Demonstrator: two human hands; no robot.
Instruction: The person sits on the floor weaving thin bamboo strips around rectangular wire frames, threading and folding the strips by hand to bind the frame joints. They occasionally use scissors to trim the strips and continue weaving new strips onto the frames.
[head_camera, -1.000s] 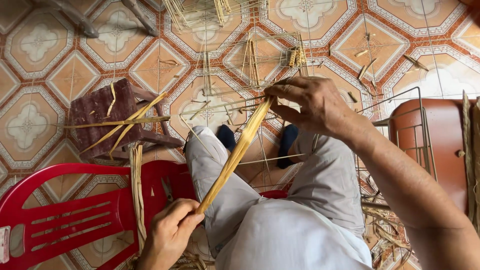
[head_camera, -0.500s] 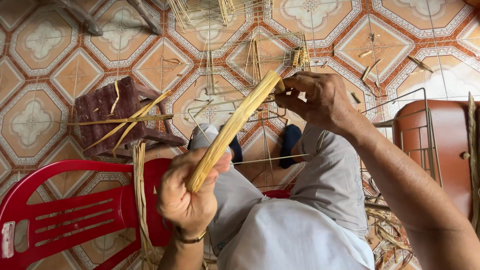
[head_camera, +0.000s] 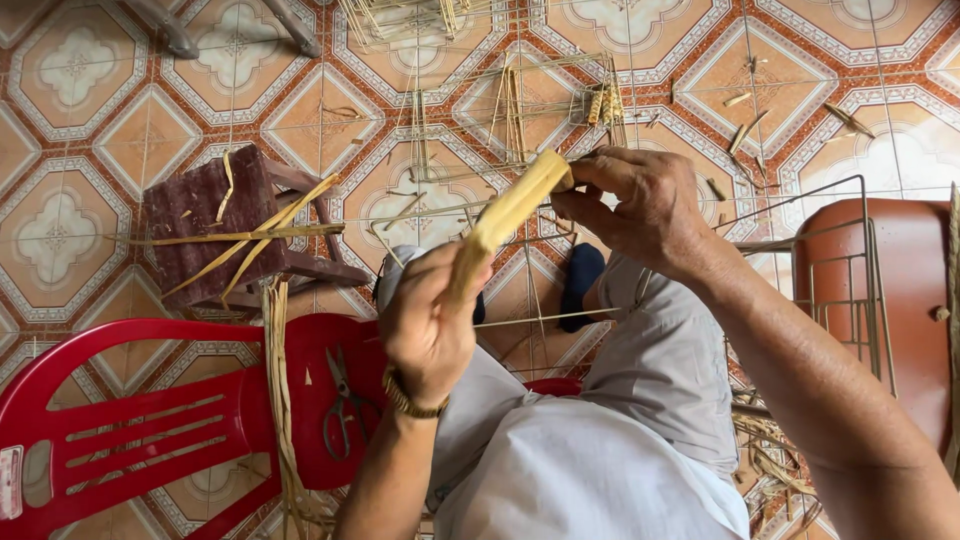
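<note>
Dry matt straw-coloured fibre strip (head_camera: 508, 212), glossy red plastic chair (head_camera: 150, 420), glazed patterned floor tiles (head_camera: 60, 60), thin metal wire frame (head_camera: 850, 270), metal scissors (head_camera: 342, 405), rough dark wooden block (head_camera: 205, 230)

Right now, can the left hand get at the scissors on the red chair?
Probably yes, once freed: the left hand holds the straw strip; the scissors lie uncovered on the red chair just below it.

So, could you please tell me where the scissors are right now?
The scissors lie on the seat of the red plastic chair, lower left in the head view, just left of the left hand and beside a bundle of straw strips.
</note>
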